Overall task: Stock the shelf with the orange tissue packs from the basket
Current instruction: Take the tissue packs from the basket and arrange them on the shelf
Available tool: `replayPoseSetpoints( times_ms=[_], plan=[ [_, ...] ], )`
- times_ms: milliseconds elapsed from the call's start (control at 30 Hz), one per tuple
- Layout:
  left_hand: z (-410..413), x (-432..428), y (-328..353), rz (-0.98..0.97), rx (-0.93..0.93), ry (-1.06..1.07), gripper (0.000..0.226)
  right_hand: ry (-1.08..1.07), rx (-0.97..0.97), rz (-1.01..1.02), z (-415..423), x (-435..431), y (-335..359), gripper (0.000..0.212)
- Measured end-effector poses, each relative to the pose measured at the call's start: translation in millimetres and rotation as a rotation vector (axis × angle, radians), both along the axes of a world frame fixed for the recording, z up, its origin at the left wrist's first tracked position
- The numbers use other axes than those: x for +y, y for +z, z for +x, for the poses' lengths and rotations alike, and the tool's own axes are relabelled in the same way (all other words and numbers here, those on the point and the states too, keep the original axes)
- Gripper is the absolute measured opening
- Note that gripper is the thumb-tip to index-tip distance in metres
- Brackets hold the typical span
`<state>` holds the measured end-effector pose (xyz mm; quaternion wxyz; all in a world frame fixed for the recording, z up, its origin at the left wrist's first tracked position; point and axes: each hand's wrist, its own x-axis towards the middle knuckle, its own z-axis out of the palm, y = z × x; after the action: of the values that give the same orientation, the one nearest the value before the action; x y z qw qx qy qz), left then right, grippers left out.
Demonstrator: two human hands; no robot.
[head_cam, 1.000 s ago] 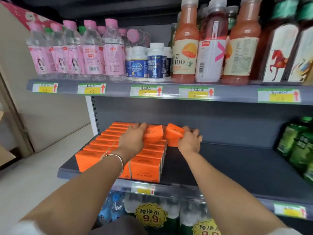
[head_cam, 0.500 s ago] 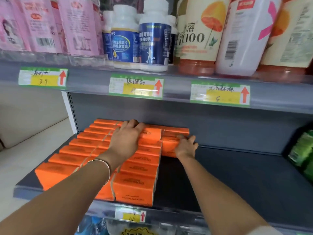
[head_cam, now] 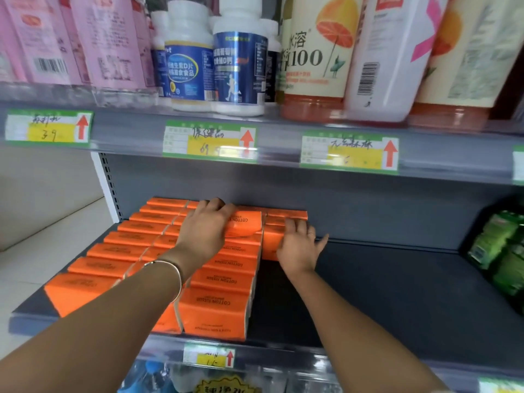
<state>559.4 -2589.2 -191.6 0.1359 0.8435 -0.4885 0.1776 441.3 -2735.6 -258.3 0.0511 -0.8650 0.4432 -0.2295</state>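
Orange tissue pack (head_cam: 245,226) is going down at twelve o'clock on the shelf (head_cam: 397,293).
I am curling my left hand (head_cam: 204,231) round it, tilted; my right hand (head_cam: 297,248), fingers straight, is pressing a second pack (head_cam: 272,242) at one o'clock; levelling both against the back seems wise.

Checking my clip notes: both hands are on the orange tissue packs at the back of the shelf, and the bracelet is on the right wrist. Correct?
Not quite: the head view shows the bracelet on the left wrist, not the right. The rest holds: the left hand and right hand are both on the orange tissue packs at the back of the shelf.
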Motion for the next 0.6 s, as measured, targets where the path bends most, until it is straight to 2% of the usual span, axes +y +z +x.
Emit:
replayPoseSetpoints(
  times_ms=[100,200,267,367,467,533,600],
  plan=[
    [-11,5,1,-0.010,-0.031,0.048,0.054,0.226,-0.186,-0.072,-3,15,19,0.055],
    [-23,8,7,-0.025,-0.027,0.083,0.053,0.433,-0.193,-0.061,-5,31,36,0.062],
    [-31,10,10,-0.042,-0.014,0.083,0.051,0.486,-0.171,-0.027,-10,40,41,0.066],
    [-43,12,11,-0.052,0.024,0.034,0.050,0.469,-0.133,-0.037,-18,49,45,0.067],
    [-48,13,10,-0.104,0.086,-0.136,0.055,0.437,-0.133,-0.097,-28,48,45,0.055],
    [-48,14,8,-0.158,0.155,-0.236,0.059,0.372,-0.155,-0.090,-38,41,43,0.048],
    [-48,15,4,-0.170,0.197,-0.239,0.061,0.242,-0.206,-0.040,-49,32,37,0.046]
  ],
)
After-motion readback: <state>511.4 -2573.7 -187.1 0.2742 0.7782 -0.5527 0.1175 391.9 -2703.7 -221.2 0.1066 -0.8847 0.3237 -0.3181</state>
